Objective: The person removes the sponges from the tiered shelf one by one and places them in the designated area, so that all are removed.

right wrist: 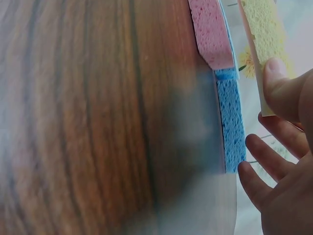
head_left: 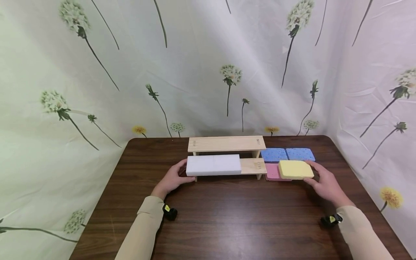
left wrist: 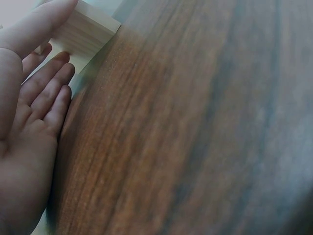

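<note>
My left hand [head_left: 172, 178] curls round the left end of a light wooden two-level rack [head_left: 227, 143]. Its thumb lies at the front; some fingertips are hidden behind. Two white sponges [head_left: 212, 165] lie side by side on the lower level, against that hand. A yellow sponge [head_left: 295, 169] is raised in my right hand [head_left: 326, 183], pinched at its right end between thumb and fingers. Below and behind it are a pink sponge [head_left: 272, 172], partly covered from sight, and two blue sponges [head_left: 274, 154]. In the right wrist view the yellow sponge [right wrist: 264, 41] is apart from the blue sponge [right wrist: 231, 125].
Everything stands on a dark wood-grain table [head_left: 224, 224], near its back edge. The rack's upper level and the lower level's right end show bare wood. A pale cloth [head_left: 195, 72] with dandelion prints hangs behind and at the sides.
</note>
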Action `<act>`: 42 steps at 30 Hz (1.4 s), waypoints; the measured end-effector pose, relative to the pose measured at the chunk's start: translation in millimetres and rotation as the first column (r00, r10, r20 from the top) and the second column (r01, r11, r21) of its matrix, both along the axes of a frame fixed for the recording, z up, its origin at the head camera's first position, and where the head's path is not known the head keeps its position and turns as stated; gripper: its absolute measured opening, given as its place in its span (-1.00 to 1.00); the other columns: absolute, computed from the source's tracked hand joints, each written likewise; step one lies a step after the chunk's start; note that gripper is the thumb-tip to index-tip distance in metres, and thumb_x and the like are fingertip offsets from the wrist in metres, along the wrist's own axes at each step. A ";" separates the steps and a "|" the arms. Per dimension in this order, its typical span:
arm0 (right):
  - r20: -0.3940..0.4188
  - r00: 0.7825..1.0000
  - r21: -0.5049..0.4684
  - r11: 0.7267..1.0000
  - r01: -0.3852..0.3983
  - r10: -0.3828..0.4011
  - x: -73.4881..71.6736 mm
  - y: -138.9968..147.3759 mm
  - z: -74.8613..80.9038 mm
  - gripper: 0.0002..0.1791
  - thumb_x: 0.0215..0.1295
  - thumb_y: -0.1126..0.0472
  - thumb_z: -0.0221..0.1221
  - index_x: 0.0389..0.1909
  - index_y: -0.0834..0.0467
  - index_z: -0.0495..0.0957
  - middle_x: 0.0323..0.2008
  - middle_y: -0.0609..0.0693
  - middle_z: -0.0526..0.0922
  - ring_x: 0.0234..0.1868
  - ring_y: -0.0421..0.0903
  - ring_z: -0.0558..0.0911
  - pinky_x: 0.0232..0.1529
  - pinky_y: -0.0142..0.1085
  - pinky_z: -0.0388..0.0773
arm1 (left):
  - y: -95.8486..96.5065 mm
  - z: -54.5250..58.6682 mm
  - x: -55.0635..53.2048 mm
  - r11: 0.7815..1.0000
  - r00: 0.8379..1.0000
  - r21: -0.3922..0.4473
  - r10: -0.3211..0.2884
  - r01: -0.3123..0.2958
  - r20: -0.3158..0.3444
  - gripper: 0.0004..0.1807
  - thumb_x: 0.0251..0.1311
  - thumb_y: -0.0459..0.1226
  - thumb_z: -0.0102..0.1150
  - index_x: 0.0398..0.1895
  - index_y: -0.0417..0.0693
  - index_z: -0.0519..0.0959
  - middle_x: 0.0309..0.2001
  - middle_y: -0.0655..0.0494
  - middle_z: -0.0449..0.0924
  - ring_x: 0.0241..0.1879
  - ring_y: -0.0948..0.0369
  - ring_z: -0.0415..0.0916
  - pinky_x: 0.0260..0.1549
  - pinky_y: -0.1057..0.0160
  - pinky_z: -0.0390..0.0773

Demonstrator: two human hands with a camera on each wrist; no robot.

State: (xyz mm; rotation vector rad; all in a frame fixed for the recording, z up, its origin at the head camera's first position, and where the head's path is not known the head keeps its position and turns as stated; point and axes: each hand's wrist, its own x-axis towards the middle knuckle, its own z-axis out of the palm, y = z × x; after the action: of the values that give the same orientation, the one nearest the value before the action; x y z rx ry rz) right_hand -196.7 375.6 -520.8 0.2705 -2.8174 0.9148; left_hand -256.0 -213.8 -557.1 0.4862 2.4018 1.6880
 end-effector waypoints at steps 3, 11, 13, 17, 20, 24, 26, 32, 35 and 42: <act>0.000 1.000 0.001 1.000 0.012 -0.012 2.0 3.8 -2.8 -0.28 0.27 0.41 0.42 0.41 0.41 0.35 0.34 0.50 0.44 0.32 0.48 0.44 0.21 0.40 0.42 | -0.4 0.0 0.7 1.000 1.000 -0.001 0.001 -0.001 0.011 -0.09 0.15 -0.25 0.60 0.55 -0.10 0.34 0.43 -0.12 0.48 0.48 -0.07 0.33 0.50 -0.17 0.22; 0.026 0.999 0.009 0.999 0.038 -0.039 7.0 14.0 -6.8 -0.28 0.30 0.40 0.40 0.44 0.39 0.33 0.34 0.52 0.42 0.32 0.51 0.41 0.20 0.44 0.38 | -0.6 1.5 1.0 1.000 1.000 0.003 -0.001 0.001 0.009 -0.10 0.15 -0.25 0.60 0.54 -0.07 0.35 0.42 -0.09 0.49 0.47 -0.06 0.35 0.49 -0.16 0.23; 0.016 0.999 0.012 0.999 0.039 -0.039 8.4 16.2 -7.0 -0.29 0.30 0.40 0.40 0.42 0.39 0.34 0.33 0.52 0.43 0.31 0.52 0.41 0.19 0.43 0.39 | -0.5 1.2 1.0 1.000 1.000 0.006 -0.002 0.002 0.009 -0.10 0.15 -0.26 0.60 0.55 -0.07 0.35 0.42 -0.10 0.49 0.47 -0.06 0.35 0.48 -0.17 0.24; 0.013 0.999 0.011 0.999 0.044 -0.045 10.4 19.7 -6.7 -0.31 0.31 0.43 0.38 0.41 0.41 0.33 0.31 0.52 0.43 0.30 0.52 0.42 0.17 0.44 0.39 | -0.3 1.7 1.4 1.000 1.000 0.005 -0.002 0.002 0.009 -0.09 0.15 -0.26 0.60 0.55 -0.08 0.34 0.41 -0.11 0.49 0.46 -0.07 0.35 0.48 -0.17 0.23; 0.015 0.999 0.011 0.999 0.049 -0.049 11.3 22.2 -5.8 -0.31 0.32 0.45 0.35 0.42 0.41 0.32 0.31 0.52 0.43 0.29 0.52 0.42 0.16 0.45 0.39 | -0.4 2.5 1.6 1.000 1.000 0.002 0.002 -0.002 0.009 -0.09 0.15 -0.26 0.60 0.55 -0.08 0.34 0.41 -0.11 0.49 0.47 -0.07 0.35 0.49 -0.17 0.23; 0.011 0.999 0.015 0.999 0.051 -0.052 12.4 25.4 -3.5 -0.31 0.32 0.46 0.34 0.42 0.42 0.30 0.31 0.54 0.42 0.28 0.54 0.42 0.14 0.45 0.39 | -0.8 2.2 1.4 1.000 1.000 0.005 -0.001 0.001 0.011 -0.09 0.15 -0.26 0.60 0.56 -0.09 0.33 0.41 -0.12 0.49 0.47 -0.07 0.34 0.49 -0.17 0.22; 0.015 0.998 0.013 0.999 0.053 -0.053 12.6 26.8 -2.7 -0.31 0.33 0.46 0.34 0.43 0.43 0.29 0.31 0.55 0.42 0.28 0.54 0.42 0.13 0.44 0.40 | -0.8 1.7 1.1 1.000 1.000 0.008 -0.002 0.002 0.012 -0.08 0.15 -0.26 0.60 0.56 -0.09 0.33 0.42 -0.12 0.48 0.48 -0.07 0.33 0.49 -0.17 0.21; 0.035 0.997 0.008 0.998 0.063 -0.063 11.9 31.0 -5.2 -0.31 0.35 0.46 0.32 0.44 0.42 0.28 0.31 0.54 0.41 0.23 0.48 0.46 0.07 0.38 0.46 | -0.4 1.1 0.6 1.000 1.000 0.012 -0.002 0.002 0.011 -0.08 0.15 -0.25 0.60 0.56 -0.09 0.33 0.42 -0.12 0.48 0.48 -0.07 0.33 0.49 -0.17 0.22; 0.033 0.997 0.013 0.998 0.068 -0.068 12.0 33.1 -6.5 -0.32 0.35 0.47 0.32 0.43 0.43 0.28 0.30 0.54 0.42 0.20 0.46 0.49 0.04 0.35 0.49 | -0.6 0.7 0.6 1.000 1.000 0.008 -0.004 0.004 0.009 -0.09 0.15 -0.26 0.60 0.56 -0.10 0.33 0.42 -0.12 0.48 0.48 -0.08 0.33 0.49 -0.17 0.22; 0.029 0.997 0.031 0.997 0.069 -0.069 14.1 36.6 -4.0 -0.34 0.37 0.42 0.33 0.42 0.43 0.29 0.26 0.54 0.46 0.10 0.45 0.57 -0.06 0.26 0.57 | -0.6 1.6 1.2 1.000 1.000 0.005 -0.007 0.007 0.005 -0.08 0.16 -0.25 0.59 0.56 -0.12 0.32 0.43 -0.13 0.47 0.48 -0.08 0.33 0.49 -0.17 0.22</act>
State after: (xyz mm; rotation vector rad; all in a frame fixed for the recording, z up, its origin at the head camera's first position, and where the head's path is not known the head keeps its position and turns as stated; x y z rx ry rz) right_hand -182.6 412.3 -524.7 0.1637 -2.8502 0.8698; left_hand -254.8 -214.5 -555.5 0.4894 2.3901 1.6912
